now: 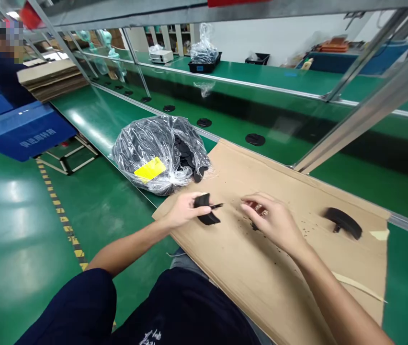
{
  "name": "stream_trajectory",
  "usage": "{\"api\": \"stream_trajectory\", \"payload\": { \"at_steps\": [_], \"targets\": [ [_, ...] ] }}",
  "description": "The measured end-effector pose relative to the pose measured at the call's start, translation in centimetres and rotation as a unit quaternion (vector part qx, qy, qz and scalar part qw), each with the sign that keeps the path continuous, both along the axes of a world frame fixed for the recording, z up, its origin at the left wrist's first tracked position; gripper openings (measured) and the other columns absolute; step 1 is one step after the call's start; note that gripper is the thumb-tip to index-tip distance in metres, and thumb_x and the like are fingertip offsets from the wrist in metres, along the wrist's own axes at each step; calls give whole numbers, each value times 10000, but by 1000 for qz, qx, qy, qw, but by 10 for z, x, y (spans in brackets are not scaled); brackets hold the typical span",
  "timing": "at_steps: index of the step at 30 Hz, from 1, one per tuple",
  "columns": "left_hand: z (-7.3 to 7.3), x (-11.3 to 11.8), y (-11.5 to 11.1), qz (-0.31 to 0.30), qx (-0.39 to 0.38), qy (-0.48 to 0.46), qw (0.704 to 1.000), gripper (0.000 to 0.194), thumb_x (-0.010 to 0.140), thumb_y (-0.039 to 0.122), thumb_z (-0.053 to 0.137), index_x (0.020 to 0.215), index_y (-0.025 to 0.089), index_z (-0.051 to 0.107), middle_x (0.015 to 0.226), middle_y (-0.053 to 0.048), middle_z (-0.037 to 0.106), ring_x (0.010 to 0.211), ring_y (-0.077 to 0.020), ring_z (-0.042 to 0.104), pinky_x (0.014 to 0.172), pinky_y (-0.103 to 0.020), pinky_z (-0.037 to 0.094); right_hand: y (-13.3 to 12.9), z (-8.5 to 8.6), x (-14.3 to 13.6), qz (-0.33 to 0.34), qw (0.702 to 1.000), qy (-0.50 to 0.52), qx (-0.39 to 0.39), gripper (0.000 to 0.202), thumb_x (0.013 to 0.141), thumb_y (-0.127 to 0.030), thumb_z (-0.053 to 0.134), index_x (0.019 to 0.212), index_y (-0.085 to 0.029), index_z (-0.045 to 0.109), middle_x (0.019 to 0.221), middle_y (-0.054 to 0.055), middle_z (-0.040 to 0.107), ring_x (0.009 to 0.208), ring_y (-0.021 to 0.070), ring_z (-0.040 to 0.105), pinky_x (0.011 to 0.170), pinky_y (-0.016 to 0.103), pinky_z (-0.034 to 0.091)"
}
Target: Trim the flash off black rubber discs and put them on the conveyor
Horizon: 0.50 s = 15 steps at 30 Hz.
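My left hand (186,210) grips a curved black piece (207,218) between thumb and fingers, and a thin black stem sticks out of it toward the right. My right hand (274,220) is over the cardboard sheet (240,263), palm turned inward, with a small gap between thumb and index fingertips. Its other fingers are curled in shadow. Small black crumbs lie under and around it. Another curved black piece (344,222) rests on the cardboard to the right. Behind my left hand sits a clear plastic bag (135,143) of black parts with a yellow label.
Flat black discs (255,139) form a row on the green surface behind the cardboard. A slanted metal post (355,115) rises at right. At left are a blue box (28,132), stacked boards (53,79) and a person (3,72). A black tray (206,66) stands on the far bench.
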State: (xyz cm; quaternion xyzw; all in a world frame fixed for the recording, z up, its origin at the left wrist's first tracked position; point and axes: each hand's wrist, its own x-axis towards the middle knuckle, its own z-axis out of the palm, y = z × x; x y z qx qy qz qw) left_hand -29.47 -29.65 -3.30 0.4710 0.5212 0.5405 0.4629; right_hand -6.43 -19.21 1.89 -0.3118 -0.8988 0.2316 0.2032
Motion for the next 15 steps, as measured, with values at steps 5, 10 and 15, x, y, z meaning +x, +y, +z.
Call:
{"api": "stream_trajectory", "payload": {
  "at_steps": [5, 10, 15],
  "targets": [
    [-11, -22, -45, 141, -35, -36, 989, 453, 672, 474, 907, 884, 132, 700, 848, -61, 774, 829, -224, 776, 771, -323, 636, 17, -27, -106, 2, 998, -61, 10, 235, 905, -322, 673, 1062, -147, 681, 1107, 157, 714, 1007, 286, 675, 856, 396, 542],
    [-7, -26, -65, 182, -59, -99, 977, 420, 723, 442, 884, 868, 150, 618, 870, -49, 779, 861, -186, 758, 823, -289, 610, 28, -39, -156, -45, 995, -85, 26, 209, 954, -244, 529, 1085, -136, 652, 1156, 181, 681, 1059, 297, 636, 845, 379, 502],
    [-1, -24, -48, 173, -55, -164, 970, 492, 725, 495, 872, 943, 167, 577, 855, -38, 770, 766, -181, 740, 731, -287, 602, 41, -35, -127, -60, 991, -116, 40, 259, 984, -213, 421, 1058, -153, 662, 1084, 144, 688, 1024, 270, 628, 852, 353, 472]
  ]
}}
